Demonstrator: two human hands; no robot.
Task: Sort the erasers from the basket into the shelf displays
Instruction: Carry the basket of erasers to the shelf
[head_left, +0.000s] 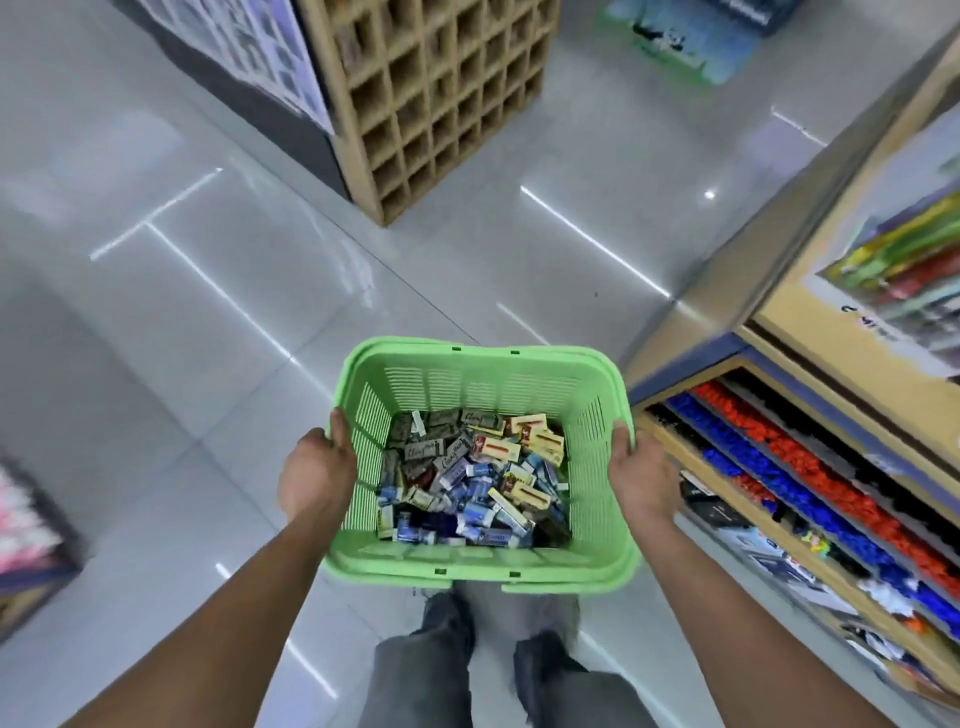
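I carry a green plastic basket in front of me at waist height. Inside it lies a heap of boxed erasers in yellow, blue and grey wrappers. My left hand grips the basket's left rim, thumb over the edge. On the opposite rim my right hand holds on the same way. A shelf display with rows of red, blue and black items stands just to the right of the basket.
A wooden grid cubby rack stands ahead on the glossy tiled floor. Another display sits low at the left edge. My legs and shoes show below the basket.
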